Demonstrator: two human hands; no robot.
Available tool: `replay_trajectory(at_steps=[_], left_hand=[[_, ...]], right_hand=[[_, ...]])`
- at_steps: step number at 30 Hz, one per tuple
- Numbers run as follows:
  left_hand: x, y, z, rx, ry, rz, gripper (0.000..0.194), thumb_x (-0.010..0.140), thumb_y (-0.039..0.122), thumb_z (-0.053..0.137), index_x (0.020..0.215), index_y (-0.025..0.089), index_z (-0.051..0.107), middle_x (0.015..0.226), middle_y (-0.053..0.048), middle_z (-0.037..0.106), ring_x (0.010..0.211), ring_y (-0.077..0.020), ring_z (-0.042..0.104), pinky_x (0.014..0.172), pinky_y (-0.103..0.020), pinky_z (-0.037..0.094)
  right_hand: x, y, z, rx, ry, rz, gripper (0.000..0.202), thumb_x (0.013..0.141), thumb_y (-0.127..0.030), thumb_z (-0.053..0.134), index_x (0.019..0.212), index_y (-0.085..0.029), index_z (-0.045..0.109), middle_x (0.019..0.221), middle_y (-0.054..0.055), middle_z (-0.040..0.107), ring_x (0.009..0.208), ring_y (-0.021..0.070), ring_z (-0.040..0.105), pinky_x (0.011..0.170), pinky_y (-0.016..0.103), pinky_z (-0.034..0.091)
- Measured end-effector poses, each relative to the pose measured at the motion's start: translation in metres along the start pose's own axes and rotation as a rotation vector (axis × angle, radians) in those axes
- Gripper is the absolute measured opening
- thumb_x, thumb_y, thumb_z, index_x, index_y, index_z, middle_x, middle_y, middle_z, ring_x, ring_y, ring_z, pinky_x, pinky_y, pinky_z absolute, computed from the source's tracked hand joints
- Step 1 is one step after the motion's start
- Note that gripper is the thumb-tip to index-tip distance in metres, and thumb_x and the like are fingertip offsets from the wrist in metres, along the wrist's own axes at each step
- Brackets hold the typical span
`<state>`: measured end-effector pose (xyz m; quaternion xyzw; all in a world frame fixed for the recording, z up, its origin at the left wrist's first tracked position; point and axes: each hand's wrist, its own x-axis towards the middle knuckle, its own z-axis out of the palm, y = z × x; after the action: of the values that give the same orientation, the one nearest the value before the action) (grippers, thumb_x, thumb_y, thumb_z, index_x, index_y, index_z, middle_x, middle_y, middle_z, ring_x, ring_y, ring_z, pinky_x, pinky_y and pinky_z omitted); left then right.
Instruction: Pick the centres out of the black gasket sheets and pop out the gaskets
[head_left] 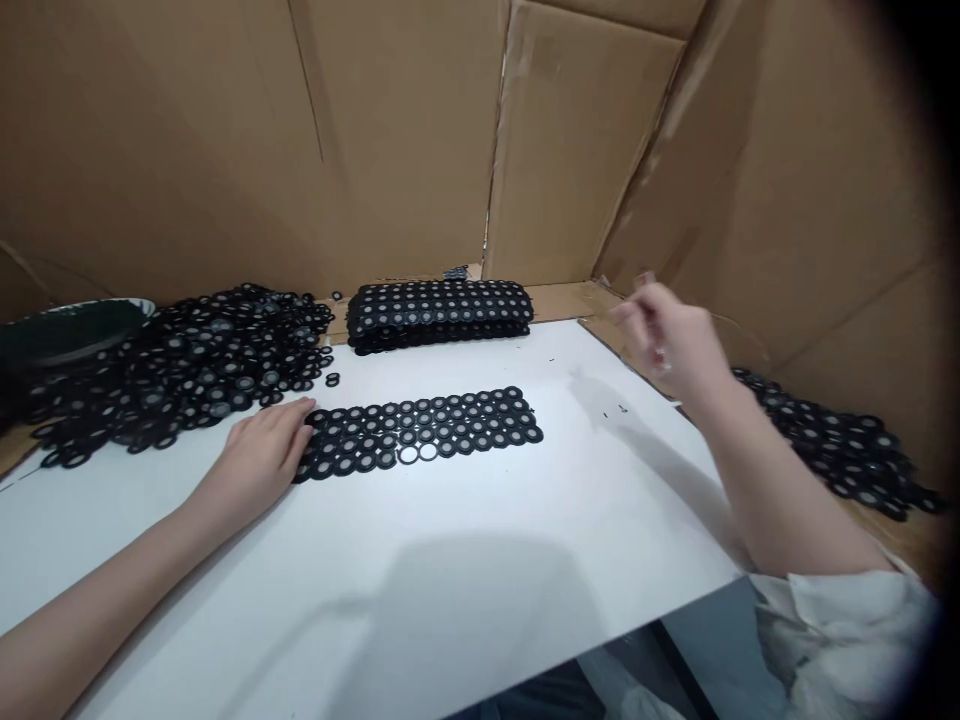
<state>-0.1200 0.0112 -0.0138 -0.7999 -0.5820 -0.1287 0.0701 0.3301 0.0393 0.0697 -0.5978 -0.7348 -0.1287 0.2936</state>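
Note:
A flat sheet of joined black rings (465, 425) lies on the white tabletop. Most rings have grey centres, while two in the near row show white inside. My left hand (262, 450) rests on the sheet's left end, fingers stretched over its edge and thumb slightly apart. Raised in the air to the right, away from the sheet, is my right hand (667, 325). Its fingers are bent and smeared by motion, so whether anything is between them is unclear.
Behind the sheet stands a rolled or stacked bundle of similar ring sheets (442, 315). Loose black rings (232, 350) are heaped at left beside a round dish (75, 330). More ring pieces (832, 440) lie far right. Cardboard walls (405, 130) enclose the white table (465, 550). Small black scraps (622, 408) lie near the right edge.

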Motion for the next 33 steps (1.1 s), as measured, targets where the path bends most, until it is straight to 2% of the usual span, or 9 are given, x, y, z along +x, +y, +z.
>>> replay_trajectory(at_steps=[4, 6, 8, 13, 19, 21, 25, 30, 33], left_hand=[[0.0, 0.006, 0.002, -0.106, 0.005, -0.01, 0.038, 0.086, 0.033, 0.031, 0.115, 0.016, 0.047, 0.11, -0.012, 0.056, 0.103, -0.0267, 0.05, 0.089, -0.044, 0.038], [-0.001, 0.008, 0.001, -0.168, 0.022, -0.006, 0.036, 0.085, 0.03, 0.031, 0.114, 0.016, 0.047, 0.107, -0.012, 0.056, 0.101, -0.0262, 0.05, 0.088, -0.045, 0.038], [-0.001, 0.007, -0.001, -0.246, 0.052, -0.006, 0.034, 0.085, 0.026, 0.03, 0.113, 0.019, 0.048, 0.106, -0.01, 0.055, 0.1, -0.0254, 0.05, 0.088, -0.045, 0.039], [0.001, 0.012, -0.009, -0.535, 0.077, -0.162, 0.033, 0.081, 0.028, 0.038, 0.111, 0.021, 0.051, 0.101, -0.008, 0.053, 0.097, -0.0225, 0.052, 0.085, -0.04, 0.042], [0.003, 0.019, -0.013, -0.995, -0.019, -0.447, 0.038, 0.073, 0.031, 0.054, 0.108, 0.019, 0.056, 0.106, -0.006, 0.059, 0.099, -0.0224, 0.054, 0.087, -0.036, 0.042], [0.003, 0.016, -0.012, -1.123, -0.054, -0.483, 0.033, 0.071, 0.031, 0.057, 0.102, 0.019, 0.06, 0.104, -0.006, 0.062, 0.096, -0.0223, 0.056, 0.084, -0.035, 0.044], [0.003, 0.014, -0.011, -1.206, 0.006, -0.538, 0.029, 0.066, 0.03, 0.064, 0.093, 0.02, 0.064, 0.094, -0.004, 0.065, 0.087, -0.0217, 0.059, 0.076, -0.033, 0.048], [0.003, 0.02, -0.013, -1.235, 0.069, -0.561, 0.029, 0.067, 0.032, 0.064, 0.093, 0.02, 0.065, 0.09, -0.004, 0.065, 0.08, -0.0191, 0.06, 0.07, -0.03, 0.048], [0.002, 0.021, -0.013, -1.251, 0.114, -0.573, 0.032, 0.064, 0.032, 0.067, 0.094, 0.02, 0.065, 0.09, -0.004, 0.065, 0.078, -0.0173, 0.06, 0.069, -0.027, 0.048]], right_hand=[[-0.001, -0.062, 0.044, -0.039, -0.22, -0.263, 0.018, 0.086, -0.029, 0.037, 0.079, -0.018, 0.049, 0.054, 0.001, 0.051, 0.052, 0.0139, 0.048, 0.054, 0.026, 0.033], [-0.01, -0.072, 0.065, -0.022, -0.328, -0.391, 0.016, 0.086, -0.028, 0.038, 0.081, -0.017, 0.049, 0.066, 0.006, 0.058, 0.063, 0.0177, 0.053, 0.058, 0.028, 0.035], [-0.021, -0.072, 0.079, 0.008, -0.398, -0.408, 0.016, 0.086, -0.027, 0.037, 0.082, -0.017, 0.048, 0.073, 0.009, 0.06, 0.069, 0.0198, 0.055, 0.061, 0.029, 0.037], [-0.033, -0.06, 0.083, 0.104, -0.456, -0.321, 0.013, 0.086, -0.027, 0.037, 0.086, -0.018, 0.047, 0.077, 0.008, 0.059, 0.072, 0.0195, 0.056, 0.062, 0.029, 0.04], [-0.035, -0.059, 0.08, 0.236, -0.374, -0.197, 0.011, 0.08, -0.028, 0.046, 0.086, -0.02, 0.042, 0.077, 0.004, 0.054, 0.061, 0.0161, 0.05, 0.055, 0.028, 0.04], [-0.036, -0.059, 0.08, 0.397, -0.398, -0.121, 0.005, 0.079, -0.022, 0.041, 0.083, -0.021, 0.039, 0.066, 0.0, 0.051, 0.051, 0.013, 0.046, 0.05, 0.026, 0.038], [-0.036, -0.055, 0.083, 0.641, -0.449, 0.018, 0.011, 0.078, -0.013, 0.031, 0.081, -0.023, 0.035, 0.045, -0.008, 0.038, 0.037, 0.0104, 0.035, 0.044, 0.023, 0.033], [-0.03, -0.044, 0.092, 0.687, -0.33, 0.103, 0.008, 0.075, -0.018, 0.047, 0.076, -0.022, 0.04, 0.064, -0.002, 0.053, 0.057, 0.0128, 0.05, 0.061, 0.028, 0.04], [-0.028, -0.043, 0.093, 0.749, -0.324, 0.144, 0.01, 0.074, -0.02, 0.051, 0.074, -0.021, 0.041, 0.076, 0.002, 0.057, 0.07, 0.0159, 0.054, 0.073, 0.032, 0.04]])
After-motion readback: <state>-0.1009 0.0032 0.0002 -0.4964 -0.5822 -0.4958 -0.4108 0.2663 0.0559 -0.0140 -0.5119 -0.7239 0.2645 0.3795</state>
